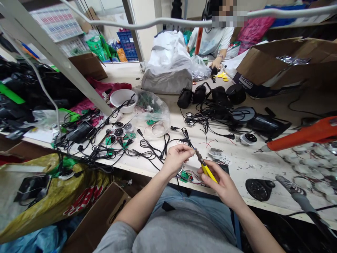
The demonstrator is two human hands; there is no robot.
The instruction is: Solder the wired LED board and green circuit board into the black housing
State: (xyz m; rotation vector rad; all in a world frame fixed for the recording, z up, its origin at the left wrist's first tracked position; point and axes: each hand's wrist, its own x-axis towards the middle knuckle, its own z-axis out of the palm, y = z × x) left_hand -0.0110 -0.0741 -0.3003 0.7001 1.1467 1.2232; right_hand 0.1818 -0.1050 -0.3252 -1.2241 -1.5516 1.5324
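Note:
My right hand (221, 184) is closed around the yellow handles of a pair of cutting pliers (207, 171). The jaws point up and left, toward the fingertips of my left hand (177, 158). Those left fingers pinch the end of a black cable (186, 135), right at the plier jaws; whether the jaws bite into a wire is too small to tell. Just below both hands, a green circuit board (185, 176) with thin red and black wires lies near the table's front edge. A round speaker-like part (216, 153) sits behind my right hand.
An orange electric screwdriver (302, 135) juts in from the right. A soldering iron (297, 193) rests at the front right, beside many white round parts (310, 165). Tangled black cables (147, 149) spread leftward. A person (214, 38) works across the table.

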